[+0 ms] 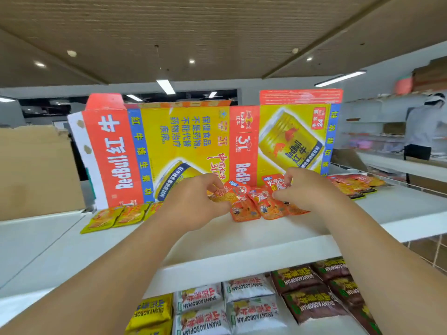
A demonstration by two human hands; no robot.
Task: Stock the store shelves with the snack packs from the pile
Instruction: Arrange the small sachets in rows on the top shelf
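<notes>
Landmark: flattened Red Bull carton (188,141), standing upright along the back of the white top shelf (242,243). The orange snack packs (251,204) are bunched just in front of the carton's lower middle, low over the shelf; I cannot tell whether they touch it. Count uncertain, at least 4, overlapping. The left hand (193,201) pinches the bunch's left end and the right hand (307,189) its right end. The fingers (210,182) of both are curled onto pack edges, so both hands are grasping. The bunch spans side to side, parallel to the carton face, while each pack's long axis points roughly from the shelf front toward the carton. Both hands are equally near, 1 at each end. Yellow packs (116,217) lie flat before the carton's left part; red-and-yellow packs (355,184) lie just beyond its right edge. Judgement: the open stretch before the carton's middle, directly below the fingers, is the likely drop zone, and the coming move is lowering and spreading the packs sideways into a row. Risk: overlapped packs sliding forward off the shelf.
</notes>
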